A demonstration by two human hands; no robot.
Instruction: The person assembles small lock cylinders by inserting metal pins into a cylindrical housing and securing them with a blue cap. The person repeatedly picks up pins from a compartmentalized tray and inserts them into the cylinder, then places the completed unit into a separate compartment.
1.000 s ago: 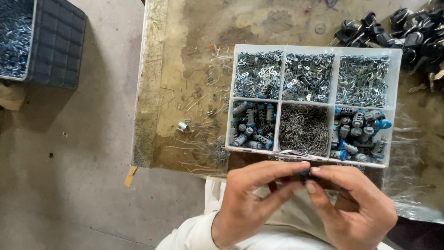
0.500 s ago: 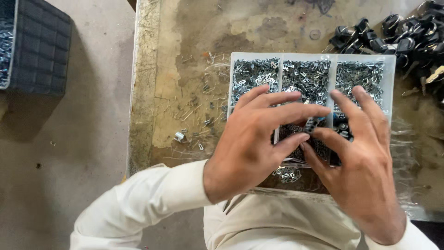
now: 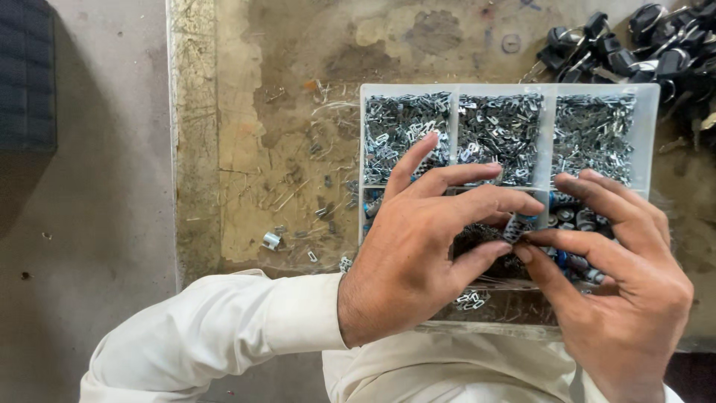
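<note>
A clear plastic sorting box (image 3: 365, 134) with several compartments sits on a worn workbench. Its far row holds small silvery metal clips (image 3: 496, 127); the near row is mostly hidden under my hands. My left hand (image 3: 425, 246) and my right hand (image 3: 611, 276) meet over the near middle compartment. Between their fingertips is a small silver cylinder with a blue end (image 3: 516, 226). Both hands pinch it. More blue-tipped cylinders (image 3: 578, 220) show beside my right fingers.
A heap of black parts with metal rings (image 3: 641, 45) lies at the bench's far right. Loose clips and wire scraps (image 3: 298, 216) litter the bench left of the box. A dark crate (image 3: 26, 75) stands on the floor at left.
My hands went from the near bench edge forward over the box, and now hold a small blue-tipped cylinder between their fingertips. The view has shifted closer to the box.
</note>
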